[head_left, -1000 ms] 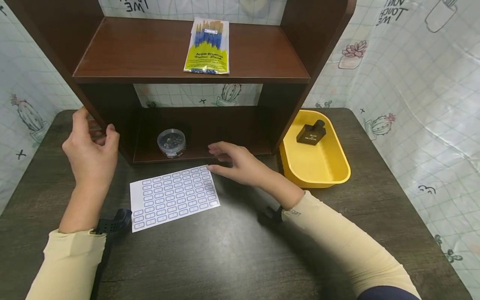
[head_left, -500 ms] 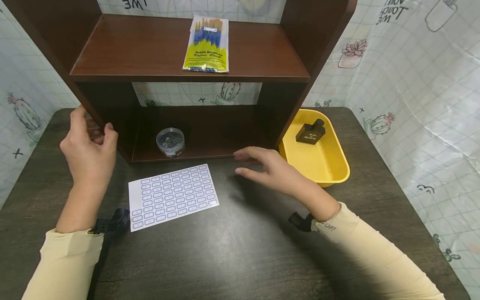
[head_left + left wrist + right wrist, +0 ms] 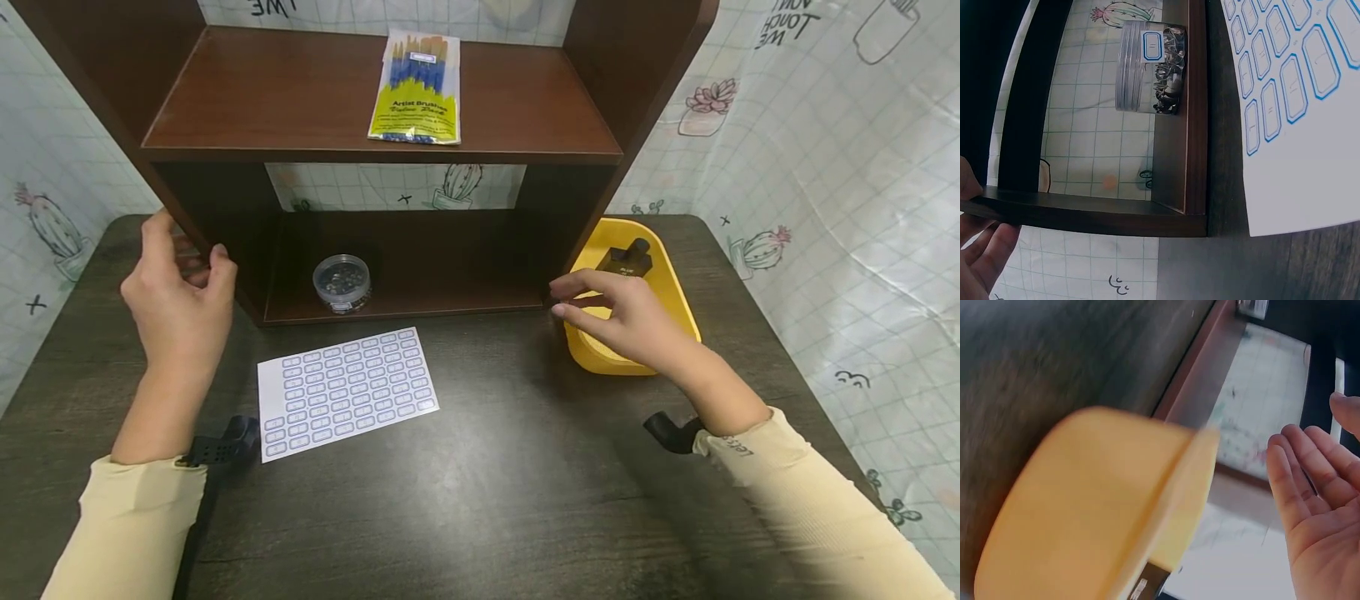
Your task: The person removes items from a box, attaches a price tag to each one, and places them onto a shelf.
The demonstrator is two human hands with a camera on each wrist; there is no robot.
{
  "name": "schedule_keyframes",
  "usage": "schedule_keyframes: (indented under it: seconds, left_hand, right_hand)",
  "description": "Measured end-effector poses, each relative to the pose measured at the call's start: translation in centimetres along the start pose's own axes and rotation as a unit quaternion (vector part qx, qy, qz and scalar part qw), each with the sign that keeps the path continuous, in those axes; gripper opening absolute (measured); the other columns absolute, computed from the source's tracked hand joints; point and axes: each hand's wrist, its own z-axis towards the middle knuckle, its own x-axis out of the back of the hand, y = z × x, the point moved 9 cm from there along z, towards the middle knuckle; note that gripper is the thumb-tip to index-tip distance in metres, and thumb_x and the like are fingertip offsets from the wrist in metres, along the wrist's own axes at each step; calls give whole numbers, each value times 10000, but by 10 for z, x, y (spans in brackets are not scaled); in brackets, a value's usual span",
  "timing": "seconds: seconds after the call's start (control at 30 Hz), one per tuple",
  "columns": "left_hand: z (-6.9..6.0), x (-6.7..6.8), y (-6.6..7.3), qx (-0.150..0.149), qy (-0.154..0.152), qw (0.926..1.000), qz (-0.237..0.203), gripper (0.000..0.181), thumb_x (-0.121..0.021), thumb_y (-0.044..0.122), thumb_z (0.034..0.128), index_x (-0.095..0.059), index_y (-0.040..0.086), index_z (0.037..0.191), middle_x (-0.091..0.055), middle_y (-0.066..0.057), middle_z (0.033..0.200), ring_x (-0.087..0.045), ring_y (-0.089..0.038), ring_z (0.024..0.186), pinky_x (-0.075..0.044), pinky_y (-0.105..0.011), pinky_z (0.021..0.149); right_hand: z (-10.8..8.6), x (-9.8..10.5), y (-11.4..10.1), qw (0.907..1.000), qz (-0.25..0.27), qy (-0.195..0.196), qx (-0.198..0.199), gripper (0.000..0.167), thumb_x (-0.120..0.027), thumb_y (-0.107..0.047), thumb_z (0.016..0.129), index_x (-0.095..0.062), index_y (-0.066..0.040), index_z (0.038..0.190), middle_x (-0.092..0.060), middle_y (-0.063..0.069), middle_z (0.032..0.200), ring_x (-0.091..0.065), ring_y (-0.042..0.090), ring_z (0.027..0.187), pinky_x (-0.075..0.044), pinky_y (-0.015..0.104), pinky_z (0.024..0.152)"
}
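My left hand (image 3: 176, 312) holds the left side panel of a dark brown wooden shelf (image 3: 382, 156), with the thumb on one face and the fingers on the other in the left wrist view. My right hand (image 3: 630, 312), fingers extended and holding nothing, hovers over the near left part of a yellow tub (image 3: 600, 360). Inside the tub lies a dark bottle (image 3: 630, 258), partly covered by that hand. A clear round jar (image 3: 1141, 69) of small dark metallic pieces stands on the shelf's bottom board; its side bears a blue-framed label. A sheet of blue-framed labels (image 3: 348, 392) lies on the table.
A pack of artist brushes (image 3: 415, 96) with a small label rests on the upper shelf board. The dark wood table (image 3: 465, 500) runs in front of the shelf. Patterned sheeting (image 3: 847, 250) hangs behind and at both sides.
My right hand has moved right, from beside the label sheet's upper right corner to over the yellow tub. The left hand stays on the shelf's side panel.
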Motion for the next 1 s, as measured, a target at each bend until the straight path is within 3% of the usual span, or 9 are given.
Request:
schedule_keyframes:
  seconds: [0.03,0.1,0.27,0.4,0.53,0.67,0.8,1.0]
  left_hand:
    - [0,0,0,-1,-13,10000,4,421,-598,150,1007,-573,105,1424,-758,-177,1185,-699,-265,925,-348,58,755]
    - [0,0,1,-11,-29,10000,-23,419,-598,150,1009,-572,101,1424,-756,-181,1191,-708,-282,930,-345,58,756]
    - [0,0,3,-69,-75,9999,-99,412,-592,148,1015,-566,87,1422,-747,-199,1208,-726,-370,956,-330,57,756]
    - [0,0,3,-85,-62,9999,-110,416,-592,139,1010,-564,85,1422,-750,-205,1189,-735,-386,960,-332,58,751]
    - [0,1,2,-67,-52,9999,-55,416,-588,136,1010,-563,88,1423,-753,-195,1182,-727,-368,951,-335,55,754]
    - [0,1,2,-49,-49,10000,-28,418,-587,139,1009,-568,99,1425,-758,-180,1185,-712,-338,939,-343,53,757]
    - [0,1,2,-54,-48,10000,-51,424,-590,141,1007,-569,107,1428,-759,-179,1183,-712,-330,937,-346,52,758]
    - [0,1,2,-55,-40,10000,-66,424,-591,141,1002,-573,108,1424,-760,-184,1168,-712,-324,935,-352,52,759]
  right_hand:
    - [0,5,4,10000,-37,46,-60,229,-751,-85,957,-736,-29,1179,-776,110,1161,-749,257,1064,-614,456,944]
    - [0,14,14,9995,-132,175,-248,203,-742,-98,968,-743,-51,1165,-778,88,1137,-744,204,1047,-619,355,940]
    - [2,36,37,9954,-305,518,-753,191,-729,-163,986,-747,-84,1159,-782,83,1107,-676,-71,939,-532,91,840]
    - [7,49,51,9925,-230,724,-955,213,-732,-168,985,-743,-55,1165,-782,158,1102,-664,-128,862,-521,68,755]
    - [12,62,64,9905,-272,880,-1022,230,-732,-174,984,-739,-29,1162,-770,207,1125,-628,-168,870,-504,33,753]
    - [16,74,79,9869,-458,977,-1200,272,-727,-231,989,-732,-30,1171,-771,159,1123,-601,-180,863,-480,15,768]
    - [17,85,96,9826,-459,960,-1525,375,-713,-324,997,-693,-27,1225,-760,45,1107,-608,-150,854,-482,44,742]
    - [19,89,114,9815,-421,648,-1755,483,-689,-384,1005,-629,-13,1309,-700,201,1276,-560,-153,916,-444,30,782]
